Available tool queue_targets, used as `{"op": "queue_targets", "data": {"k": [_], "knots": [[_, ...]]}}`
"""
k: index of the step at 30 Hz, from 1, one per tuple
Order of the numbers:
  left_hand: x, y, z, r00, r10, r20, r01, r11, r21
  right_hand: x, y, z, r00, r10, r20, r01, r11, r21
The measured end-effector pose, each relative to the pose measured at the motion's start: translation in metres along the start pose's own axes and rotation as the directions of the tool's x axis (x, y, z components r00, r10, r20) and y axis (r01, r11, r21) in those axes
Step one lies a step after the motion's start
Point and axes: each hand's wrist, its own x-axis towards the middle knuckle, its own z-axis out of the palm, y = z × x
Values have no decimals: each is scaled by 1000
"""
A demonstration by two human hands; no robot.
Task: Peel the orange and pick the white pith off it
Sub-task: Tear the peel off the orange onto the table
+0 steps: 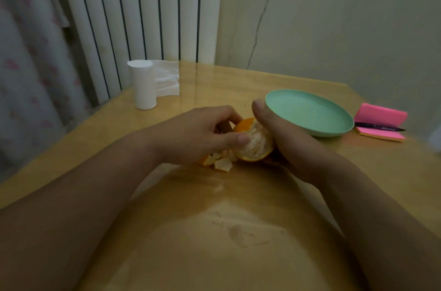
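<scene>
A partly peeled orange (256, 141) sits between both hands just above the wooden table (214, 231). Its near face is bare, pale and pithy, with orange rind left along the top and bottom edges. My right hand (284, 138) cups the fruit from the right, thumb up along its far side. My left hand (198, 134) grips it from the left, thumb pressed on the bare flesh and fingers curled over the top rind. Loose peel pieces (220, 162) lie on the table under my left hand.
A mint-green plate (307, 112) stands just right of the hands. Beyond it lie pink sticky notes (379, 114) with a black pen (379, 126) across them. A white tissue roll (143, 85) stands at the back left. A radiator and wall close off the far side.
</scene>
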Motion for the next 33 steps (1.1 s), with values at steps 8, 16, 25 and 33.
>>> {"op": "queue_targets", "data": {"k": [8,16,25,33], "knots": [[0,-2,-4,997,16,-81,-28,989,-144,-2,1,-1,988,-141,61,144,988,-54],[-1,-4,-2,994,73,-80,-72,997,23,-1,6,-5,961,-277,20,272,924,-269],[6,2,13,968,172,-184,-90,918,386,-3,9,-2,959,-283,-25,261,913,-312],[7,-1,17,959,112,-259,-76,986,147,-4,8,2,962,-264,-70,243,946,-216]]}}
